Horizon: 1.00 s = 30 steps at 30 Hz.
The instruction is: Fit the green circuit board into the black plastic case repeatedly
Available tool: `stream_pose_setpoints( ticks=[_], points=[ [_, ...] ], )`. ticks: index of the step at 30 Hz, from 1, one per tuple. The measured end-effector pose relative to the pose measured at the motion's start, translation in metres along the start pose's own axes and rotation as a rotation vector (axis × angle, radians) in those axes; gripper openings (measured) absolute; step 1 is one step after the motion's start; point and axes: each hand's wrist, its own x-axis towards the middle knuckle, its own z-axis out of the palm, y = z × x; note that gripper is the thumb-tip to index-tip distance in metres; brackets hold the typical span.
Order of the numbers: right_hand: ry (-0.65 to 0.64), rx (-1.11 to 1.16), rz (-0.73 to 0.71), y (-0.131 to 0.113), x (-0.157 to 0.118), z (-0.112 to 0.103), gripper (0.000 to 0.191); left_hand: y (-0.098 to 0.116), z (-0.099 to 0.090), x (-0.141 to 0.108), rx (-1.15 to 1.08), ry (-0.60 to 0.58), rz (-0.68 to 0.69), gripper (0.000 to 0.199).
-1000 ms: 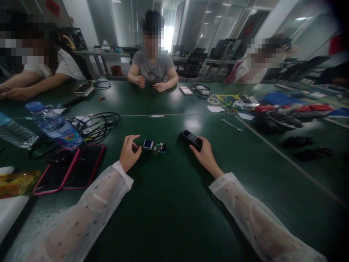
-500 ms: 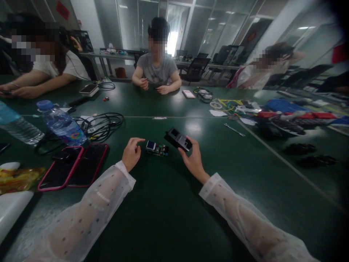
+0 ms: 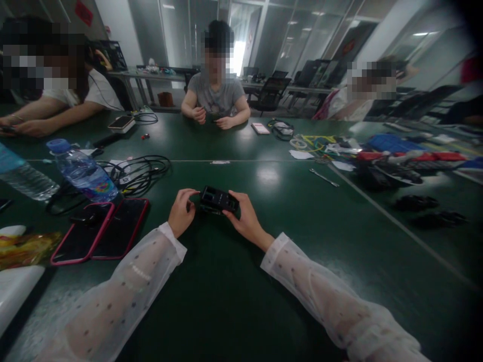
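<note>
My right hand (image 3: 245,215) grips the right end of a black plastic cover (image 3: 221,199) with cut-out windows, thumb on the near side and fingers on the far side. The cover sits over a small circuit board, now almost wholly hidden beneath it; whether the two are seated together I cannot tell. Just left of the cover is my left hand (image 3: 181,212), its index fingertip at the cover's left end. Its thumb stays apart from the index finger, and nothing shows between them.
Two phones in pink-red cases (image 3: 119,229), water bottles (image 3: 83,171) and coiled black cables (image 3: 145,173) lie to the left. A wrench (image 3: 324,177) rests right of centre, with a heap of cables and tools (image 3: 400,156) beyond. Across the table sits a person (image 3: 217,95); others sit at the sides.
My right hand has moved left with the black cover and brought it down over the circuit board, which was in plain view before. The left hand has barely moved.
</note>
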Motion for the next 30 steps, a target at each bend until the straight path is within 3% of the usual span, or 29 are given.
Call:
stream_pose_setpoints(
  ticks=[7,13,16,19,30],
  points=[
    [-0.088,0.062,0.077,0.005,0.001,0.004,0.057,0.005,-0.001,0.000,-0.014,0.008,-0.021,0.044],
    [-0.228,0.045,0.151,0.019,-0.001,0.013,0.064,0.008,-0.002,0.001,0.001,0.040,-0.073,0.027],
    [-0.218,0.051,0.164,0.022,-0.002,0.014,0.070,0.010,-0.003,0.001,0.025,-0.034,-0.156,0.034],
    [-0.214,0.059,0.130,0.019,-0.001,0.012,0.063,0.013,-0.004,0.001,0.030,-0.132,-0.221,0.042],
    [-0.217,0.136,0.093,0.015,-0.001,0.010,0.053,0.019,-0.006,0.003,0.136,-0.280,-0.245,0.043]
  ],
)
